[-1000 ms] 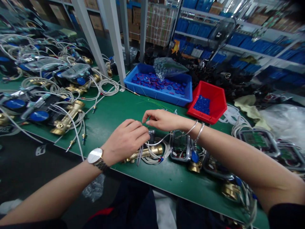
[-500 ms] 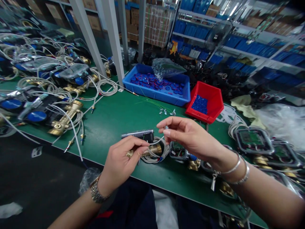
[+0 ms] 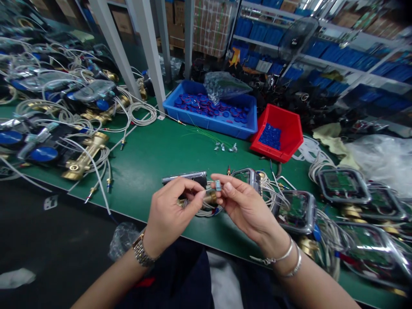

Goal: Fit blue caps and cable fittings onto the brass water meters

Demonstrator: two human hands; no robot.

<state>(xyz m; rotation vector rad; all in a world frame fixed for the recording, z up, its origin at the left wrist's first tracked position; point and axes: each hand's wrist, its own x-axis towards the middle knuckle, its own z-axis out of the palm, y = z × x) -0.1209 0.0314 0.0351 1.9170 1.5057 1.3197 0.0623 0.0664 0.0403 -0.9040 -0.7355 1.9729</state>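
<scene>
Right hand [image 3: 246, 208]: thumb and forefinger clamped on a small blue-grey piece [image 3: 218, 185]. Piece sits at the fingertips, roughly upright, with dark marks on its face too small to read from here.

Left hand [image 3: 172, 210]: thumb and forefinger tips nearly together, just beside the piece, a narrow gap between them and the right fingers. Cannot tell whether anything thin is pinched there.

Just beyond the left fingers: a dark unit [image 3: 196, 177], partly hidden by that hand. Between the two sets of fingertips, lower down: a brass fitting [image 3: 210, 198], with coiled pale cable [image 3: 209, 213] near it, also partly covered.

Farther beyond the right fingertips, on the green bench [image 3: 135, 171]: several small metal pieces [image 3: 233, 148], thin green strands [image 3: 209, 136] near them. Past these, a blue tray [image 3: 206, 121] of blue and red discs [image 3: 198, 103], a clear bag [image 3: 222, 88] of small parts resting over its far side. Next to the tray, a red bin [image 3: 291, 135] containing small blue parts [image 3: 269, 136].

Well to the left of the left fingers: grouped units with brass bodies [image 3: 85, 156], blue caps [image 3: 44, 154] and looped cables [image 3: 141, 113]. To the right of the right fingers: clear-topped cases [image 3: 296, 210], green boards [image 3: 343, 184] showing inside.
</scene>
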